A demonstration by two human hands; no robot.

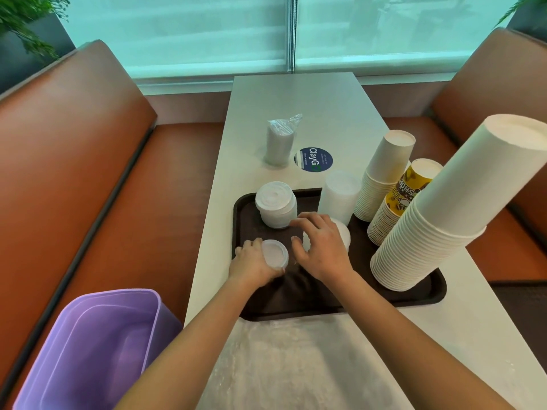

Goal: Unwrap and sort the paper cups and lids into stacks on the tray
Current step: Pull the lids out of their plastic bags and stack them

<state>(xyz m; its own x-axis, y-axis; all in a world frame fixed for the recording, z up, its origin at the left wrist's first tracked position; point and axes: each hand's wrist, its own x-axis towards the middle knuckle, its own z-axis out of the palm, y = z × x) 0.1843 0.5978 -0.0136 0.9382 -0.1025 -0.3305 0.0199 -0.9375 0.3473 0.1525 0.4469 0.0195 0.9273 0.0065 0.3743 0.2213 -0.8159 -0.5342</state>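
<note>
White bench [310, 108] carrying a brown tray [414, 294] — cup stacks [420, 244] standing at its right. Left hand [251, 261] is gripping a small lid stack [275, 253]. Right hand [319, 247] is curling round another lid stack [343, 232] — fingers spread.

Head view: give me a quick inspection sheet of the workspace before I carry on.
Surface: white table; brown tray at the near end.
Job's things: on the tray, three cup stacks at right, tallest nearest, a printed yellow stack among them; white lid stacks; a tall lid stack at the tray's far edge.
Clutter: wrapped bundle still in plastic beyond the tray; round sticker; clear plastic sheet in the foreground.
Hands: left hand holds a small lid stack; right hand rests over another.
Cables: nothing seen.
Surroundings: orange benches, purple bin, blinds.
</note>
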